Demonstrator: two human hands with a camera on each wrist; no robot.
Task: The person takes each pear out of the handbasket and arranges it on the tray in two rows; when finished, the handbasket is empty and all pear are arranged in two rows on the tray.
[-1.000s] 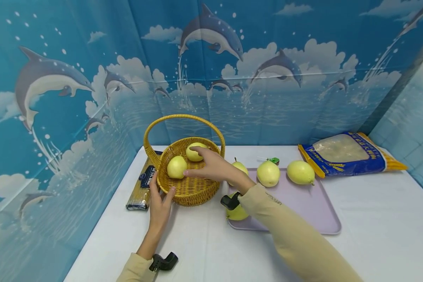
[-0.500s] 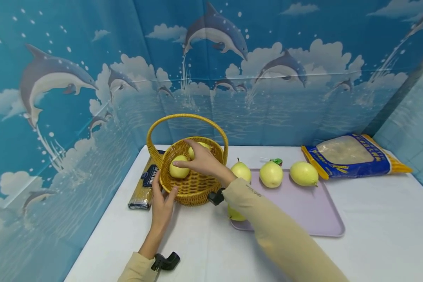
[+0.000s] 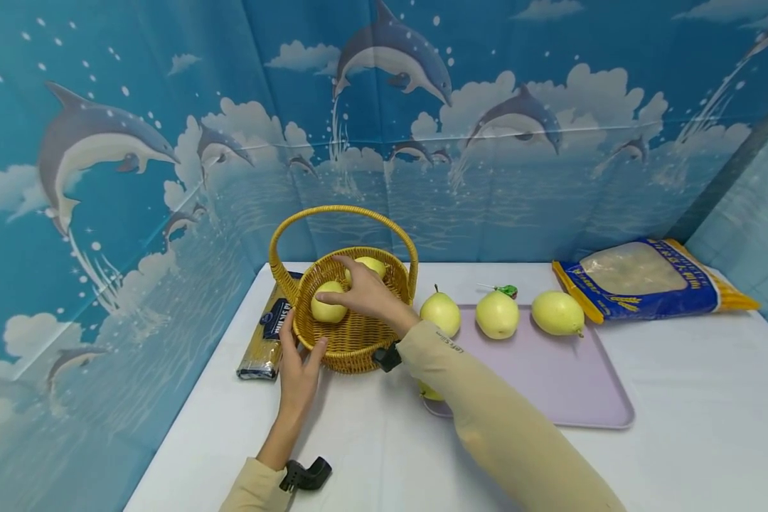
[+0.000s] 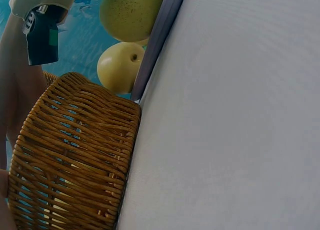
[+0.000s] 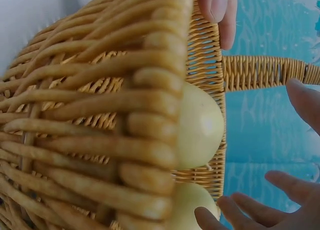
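Observation:
A woven wicker basket [image 3: 352, 363] with a tall arched handle stands at the left of the table. Two yellow pears lie inside: a near pear [image 3: 328, 307] and a far pear [image 3: 372, 267], partly covered by my right hand. My left hand [image 3: 297, 377] holds the basket's front-left side, thumb on the front and fingers along the outside. Reaching over the basket, my right hand [image 3: 365, 290] has its thumb across the near pear in the head view. The right wrist view has the right fingers [image 5: 287, 187] spread apart, with nothing between them.
Right of the basket, a lilac tray [image 3: 566, 384] bears several more pears [image 3: 497, 315], one mostly behind the right sleeve. A noodle packet [image 3: 262, 348] lies left of the basket. Behind the tray are a green-wrapped lollipop [image 3: 507, 290] and a blue-yellow bag [image 3: 653, 281].
My right hand has shifted left and slightly up over the basket, its thumb now overlapping the near pear. The left hand stays on the basket. The head view has turned slightly.

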